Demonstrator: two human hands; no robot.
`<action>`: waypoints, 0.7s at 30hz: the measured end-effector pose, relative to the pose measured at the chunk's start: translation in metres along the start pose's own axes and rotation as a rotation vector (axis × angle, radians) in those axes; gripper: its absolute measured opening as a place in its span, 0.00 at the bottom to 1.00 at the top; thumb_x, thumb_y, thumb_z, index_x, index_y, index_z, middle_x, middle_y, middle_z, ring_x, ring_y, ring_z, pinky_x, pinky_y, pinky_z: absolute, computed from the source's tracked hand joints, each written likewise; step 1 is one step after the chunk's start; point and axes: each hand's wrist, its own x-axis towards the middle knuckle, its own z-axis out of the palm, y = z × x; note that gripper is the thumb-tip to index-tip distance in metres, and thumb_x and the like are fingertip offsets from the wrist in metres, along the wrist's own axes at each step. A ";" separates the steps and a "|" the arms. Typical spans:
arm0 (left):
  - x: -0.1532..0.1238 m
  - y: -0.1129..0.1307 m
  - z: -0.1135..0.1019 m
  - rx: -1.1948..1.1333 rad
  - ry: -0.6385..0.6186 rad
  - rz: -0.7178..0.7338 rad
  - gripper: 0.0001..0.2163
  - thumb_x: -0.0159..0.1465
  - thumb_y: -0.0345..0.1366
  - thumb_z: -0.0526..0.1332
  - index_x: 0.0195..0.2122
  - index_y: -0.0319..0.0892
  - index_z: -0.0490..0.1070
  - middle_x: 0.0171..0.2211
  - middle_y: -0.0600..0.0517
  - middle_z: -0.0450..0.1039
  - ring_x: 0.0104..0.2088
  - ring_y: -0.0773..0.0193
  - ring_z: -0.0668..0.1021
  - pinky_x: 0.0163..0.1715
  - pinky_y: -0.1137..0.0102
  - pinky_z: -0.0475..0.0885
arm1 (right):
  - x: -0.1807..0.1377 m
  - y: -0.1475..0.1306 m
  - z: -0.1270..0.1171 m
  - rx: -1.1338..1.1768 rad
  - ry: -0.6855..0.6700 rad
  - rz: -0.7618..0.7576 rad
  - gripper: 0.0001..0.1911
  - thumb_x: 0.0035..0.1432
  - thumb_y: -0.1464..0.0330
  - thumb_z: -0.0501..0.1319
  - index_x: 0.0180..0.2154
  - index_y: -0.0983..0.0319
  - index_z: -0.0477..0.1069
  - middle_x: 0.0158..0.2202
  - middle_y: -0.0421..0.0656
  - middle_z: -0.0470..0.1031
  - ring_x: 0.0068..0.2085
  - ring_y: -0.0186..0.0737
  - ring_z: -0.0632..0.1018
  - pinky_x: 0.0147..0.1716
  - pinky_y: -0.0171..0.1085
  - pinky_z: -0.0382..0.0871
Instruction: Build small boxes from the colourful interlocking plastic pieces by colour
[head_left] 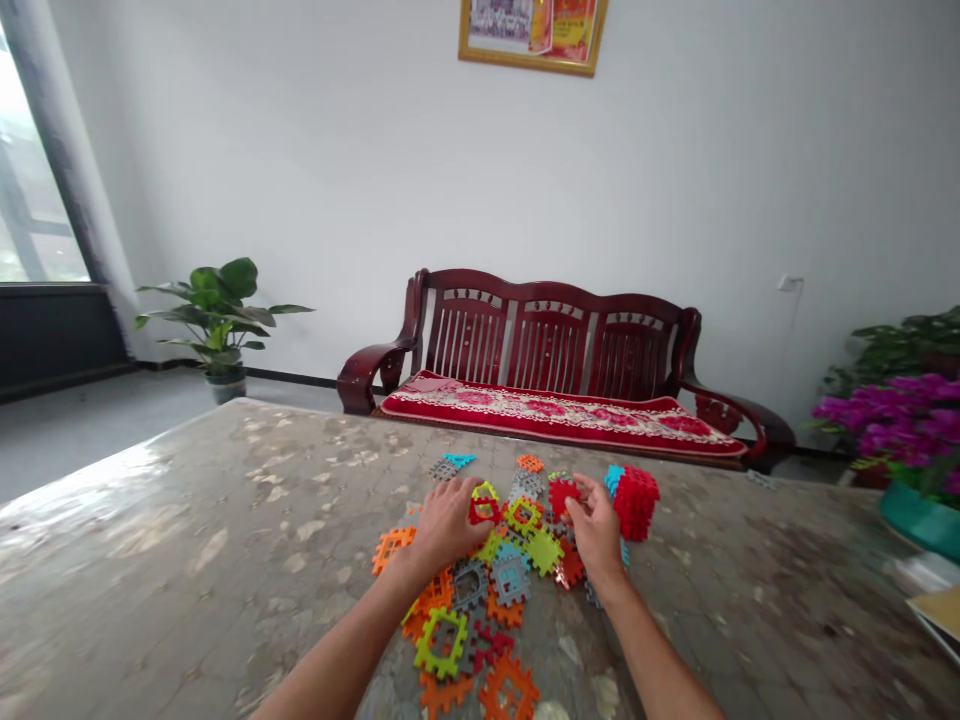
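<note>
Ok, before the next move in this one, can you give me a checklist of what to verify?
1. Right hand has its solid red piece: ok, held between thumb and fingers.
2. Left hand grips the open-centred red piece firmly: cannot tell, the hand partly covers it.
3. Right hand clear of the red block: cannot tell, they nearly meet in this view.
4. Loose pieces lying singly: not ok, mixed colours overlap.
5. Purple flowers away from both hands: ok, far right.

open tabletop left of scattered tiles, red-and-blue block obstructing just beside right hand
</note>
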 end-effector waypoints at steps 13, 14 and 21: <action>-0.036 -0.085 -0.007 -0.049 0.251 -0.435 0.19 0.64 0.40 0.52 0.54 0.45 0.70 0.53 0.46 0.73 0.51 0.55 0.76 0.52 0.65 0.68 | 0.017 0.011 -0.042 -0.598 -0.179 -0.137 0.21 0.50 0.68 0.51 0.43 0.62 0.76 0.47 0.48 0.78 0.50 0.46 0.77 0.53 0.43 0.68; -0.038 -0.092 -0.005 -0.084 0.260 -0.462 0.18 0.64 0.39 0.52 0.53 0.45 0.71 0.53 0.47 0.73 0.51 0.56 0.76 0.50 0.66 0.69 | 0.015 0.008 -0.042 -0.648 -0.177 -0.149 0.21 0.51 0.68 0.52 0.44 0.62 0.76 0.48 0.48 0.78 0.51 0.46 0.76 0.54 0.43 0.67; -0.037 -0.107 0.001 -0.199 0.217 -0.561 0.18 0.62 0.38 0.53 0.52 0.48 0.72 0.51 0.49 0.76 0.48 0.57 0.78 0.46 0.67 0.71 | -0.002 -0.013 -0.036 -0.988 -0.219 -0.105 0.31 0.50 0.57 0.63 0.55 0.60 0.69 0.52 0.49 0.75 0.54 0.52 0.73 0.52 0.44 0.66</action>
